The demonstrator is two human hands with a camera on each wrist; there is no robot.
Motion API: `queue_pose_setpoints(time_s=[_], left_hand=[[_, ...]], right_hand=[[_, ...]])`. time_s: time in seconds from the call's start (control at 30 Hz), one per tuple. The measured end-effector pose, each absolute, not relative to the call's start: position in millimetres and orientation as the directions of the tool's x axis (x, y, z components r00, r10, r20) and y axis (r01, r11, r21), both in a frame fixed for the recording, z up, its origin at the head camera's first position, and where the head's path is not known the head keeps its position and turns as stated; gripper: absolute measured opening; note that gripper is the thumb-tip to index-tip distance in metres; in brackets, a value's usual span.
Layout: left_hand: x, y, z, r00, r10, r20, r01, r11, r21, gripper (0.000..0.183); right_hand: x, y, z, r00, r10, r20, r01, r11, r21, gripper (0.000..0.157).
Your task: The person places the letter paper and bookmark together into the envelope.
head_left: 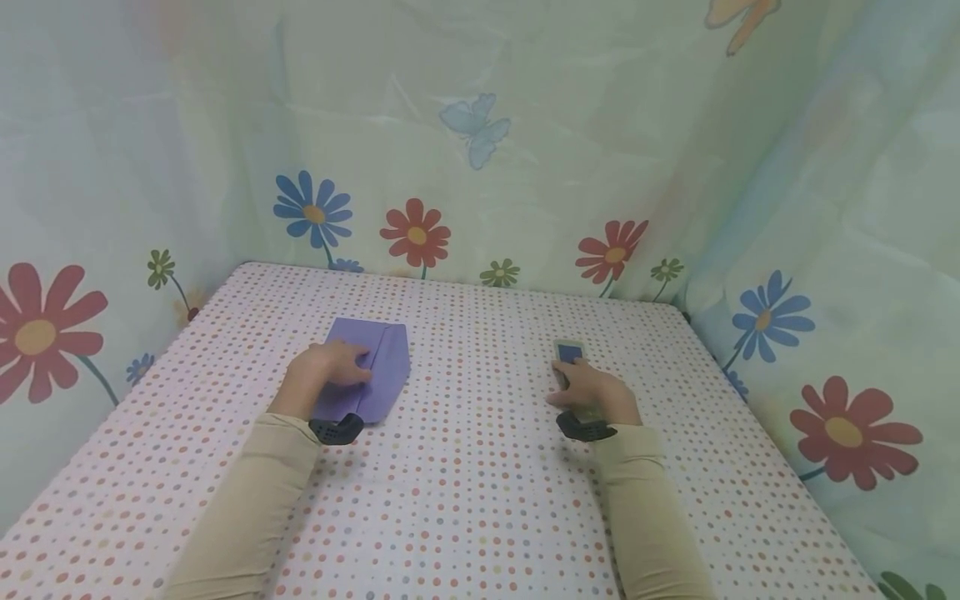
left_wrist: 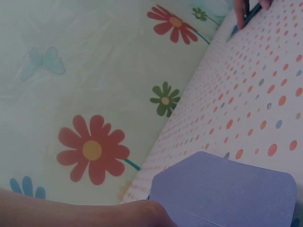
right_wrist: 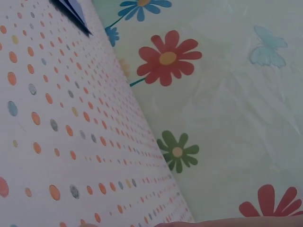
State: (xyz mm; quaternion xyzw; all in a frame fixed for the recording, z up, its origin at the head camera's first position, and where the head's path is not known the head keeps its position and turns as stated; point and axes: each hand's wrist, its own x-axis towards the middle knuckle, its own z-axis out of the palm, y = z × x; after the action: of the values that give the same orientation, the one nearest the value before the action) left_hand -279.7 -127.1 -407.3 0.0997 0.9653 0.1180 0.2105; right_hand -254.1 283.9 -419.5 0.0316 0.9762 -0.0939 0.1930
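Observation:
On the left of the table lies a purple envelope (head_left: 390,367), its flap side toward the middle. My left hand (head_left: 333,364) rests over it, fingers extended across its surface; in the left wrist view the envelope (left_wrist: 222,189) spreads beyond the edge of that hand. A smartphone (head_left: 570,351) with a pale rim and a bluish screen lies on the right. My right hand (head_left: 592,390) covers its lower part from the right and grips it, fingertips over its left edge. The left wrist view catches the fingers (left_wrist: 240,16) along the phone's dark edge.
A dotted cloth covers the table (head_left: 465,467), with a stretch of it between my hands. Curtains (head_left: 480,67) printed with flowers and butterflies hang behind and on both sides. Black camera bands (head_left: 337,429) sit on both wrists.

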Motion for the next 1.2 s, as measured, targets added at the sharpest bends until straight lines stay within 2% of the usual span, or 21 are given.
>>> queue_pose_setpoints(time_s=[0.17,0.27,0.4,0.5,0.73,0.87,1.07,1.2], left_hand=[[-277.9,-127.5,-405.6,-0.891,0.234,-0.389,0.127,0.951,0.282,0.066],[-276.9,-127.9,-404.8,-0.892,0.23,-0.389,0.119,0.95,0.289,0.066],[-276.4,-128.3,-405.4,-0.893,0.238,-0.382,0.129,0.948,0.291,0.066],[-276.3,-128.0,-406.9,-0.894,0.246,-0.375,0.141,0.948,0.286,0.065],[-274.6,-126.6,-405.8,-0.897,0.241,-0.369,0.143,0.951,0.275,0.065],[-274.9,-127.0,-406.5,-0.896,0.242,-0.372,0.143,0.951,0.273,0.066],[-275.2,-127.8,-406.5,-0.895,0.24,-0.377,0.141,0.952,0.273,0.066],[-275.8,-126.3,-406.4,-0.895,0.243,-0.374,0.146,0.952,0.27,0.066]], right_hand=[[-256.8,276.3,-416.8,-0.948,0.004,-0.32,0.068,0.98,-0.187,0.067],[-258.8,277.7,-417.8,-0.972,0.001,-0.237,0.053,0.975,-0.215,0.06],[-261.2,284.1,-426.0,-0.992,0.059,-0.114,0.079,0.98,-0.184,0.065],[-262.6,288.8,-433.1,-0.99,0.119,-0.07,0.129,0.98,-0.15,0.07],[-267.0,286.2,-436.0,-0.96,0.245,-0.133,0.27,0.936,-0.224,0.068],[-270.5,286.9,-439.1,-0.95,0.27,-0.154,0.303,0.913,-0.271,0.069],[-274.2,296.7,-439.6,-0.969,0.219,-0.117,0.247,0.896,-0.368,0.06],[-268.9,301.8,-431.3,-0.974,0.176,-0.142,0.222,0.861,-0.458,0.053]])
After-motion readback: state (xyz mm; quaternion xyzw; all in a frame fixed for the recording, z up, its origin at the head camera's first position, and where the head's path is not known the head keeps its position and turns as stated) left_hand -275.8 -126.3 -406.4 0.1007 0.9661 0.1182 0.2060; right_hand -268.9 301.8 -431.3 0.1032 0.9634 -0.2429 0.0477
